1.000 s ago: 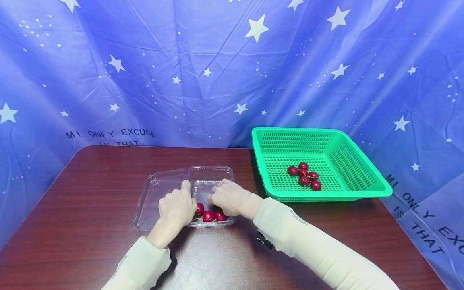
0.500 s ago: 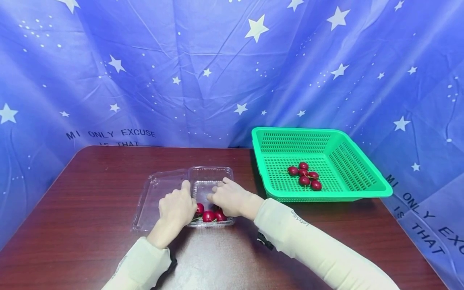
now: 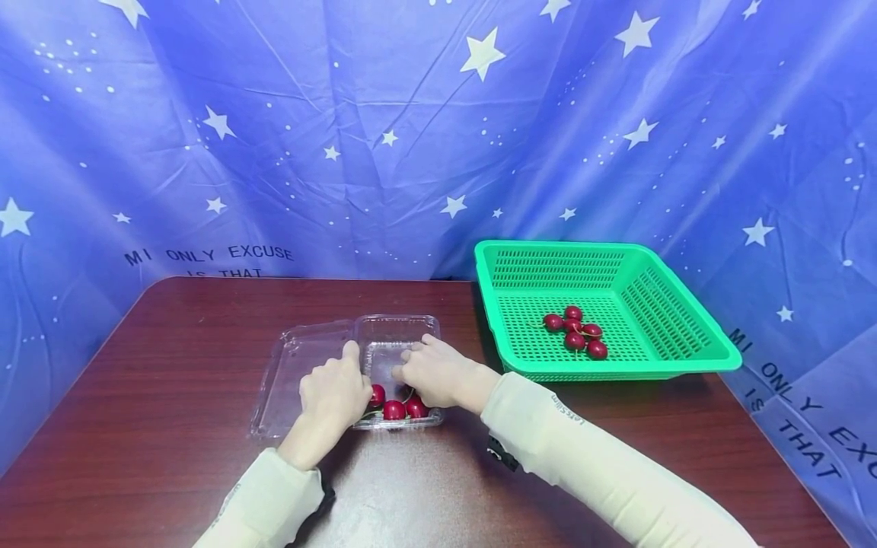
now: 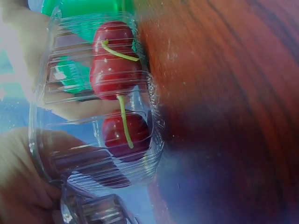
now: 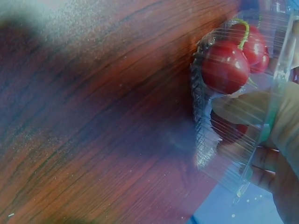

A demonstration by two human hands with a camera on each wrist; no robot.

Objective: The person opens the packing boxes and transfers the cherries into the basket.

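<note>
A clear plastic clamshell box [image 3: 397,328] lies open with its lid [image 3: 301,365] spread to the left. Red cherries [image 3: 393,410] sit along its near end; yellow-green stems show in the left wrist view. My left hand [image 3: 334,392] reaches over the hinge side, thumb inside the wall, seemingly gripping a dark red cherry [image 4: 112,178] that the thumb and ridged plastic partly hide. My right hand [image 3: 438,373] reaches over the opposite side. In the right wrist view, its thumb and fingers pinch a dark cherry [image 5: 227,127] inside the box, beside a stemmed cherry [image 5: 225,67].
A green plastic basket [image 3: 658,304], holding several cherries [image 3: 574,325], stands at the back right of the brown wooden table [image 3: 185,350]. Behind the table hangs a blue curtain [image 3: 384,175] with white stars.
Both hands stay almost still at the box. A stem now shows beside my right hand's fingers; the box, basket and other cherries keep their places.
</note>
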